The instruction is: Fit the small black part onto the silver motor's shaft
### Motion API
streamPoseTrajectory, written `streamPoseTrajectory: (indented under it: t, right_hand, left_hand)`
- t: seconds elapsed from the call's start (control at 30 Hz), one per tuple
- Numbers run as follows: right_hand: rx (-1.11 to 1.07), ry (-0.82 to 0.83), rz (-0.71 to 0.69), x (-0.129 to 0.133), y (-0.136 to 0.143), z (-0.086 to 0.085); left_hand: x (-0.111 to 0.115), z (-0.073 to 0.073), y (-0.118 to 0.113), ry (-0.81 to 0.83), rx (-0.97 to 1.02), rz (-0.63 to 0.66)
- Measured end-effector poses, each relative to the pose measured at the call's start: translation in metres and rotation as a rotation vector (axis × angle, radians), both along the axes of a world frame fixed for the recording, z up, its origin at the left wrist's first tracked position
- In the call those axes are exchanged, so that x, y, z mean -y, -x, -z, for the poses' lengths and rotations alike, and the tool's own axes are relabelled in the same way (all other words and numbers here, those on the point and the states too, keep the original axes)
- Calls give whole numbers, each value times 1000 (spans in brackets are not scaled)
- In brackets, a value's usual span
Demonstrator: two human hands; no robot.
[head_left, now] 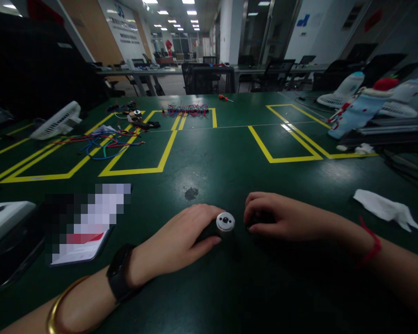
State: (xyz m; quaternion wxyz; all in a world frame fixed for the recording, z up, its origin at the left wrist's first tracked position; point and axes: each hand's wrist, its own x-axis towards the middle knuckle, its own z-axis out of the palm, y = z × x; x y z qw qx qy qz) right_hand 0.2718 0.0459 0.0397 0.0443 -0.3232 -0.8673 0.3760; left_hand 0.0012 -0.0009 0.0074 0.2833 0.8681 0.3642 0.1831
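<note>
My left hand is wrapped around a dark cylinder with a silver end. The cylinder stands upright on the green table, its round silver face turned up, with a dark centre and small holes in it. A little to the right, my right hand rests on the table, fingers curled in towards the thumb. Something dark shows between those fingers, but whether it is an object or shadow is unclear. The two hands are apart, with the silver-ended cylinder between them.
A phone with a blurred screen lies left of my left hand. Beyond are loose coloured wires, a wire bundle, an orange screwdriver and a white fan. A white tissue and a blue plush figure are at right.
</note>
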Motion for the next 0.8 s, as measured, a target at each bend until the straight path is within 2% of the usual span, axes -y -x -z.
streamPoseTrajectory:
  t: [0.33, 0.57, 0.8]
  right_hand:
    - [-16, 77, 54, -6, -6, 5]
    - [24, 7, -3, -2, -4, 3]
    - [58, 30, 43, -4, -11, 0]
  left_hand:
    - [0, 1, 1, -14, -1, -4]
    - [0, 1, 1, -9, -10, -7]
    - [1, 2, 3, -5, -39, -35]
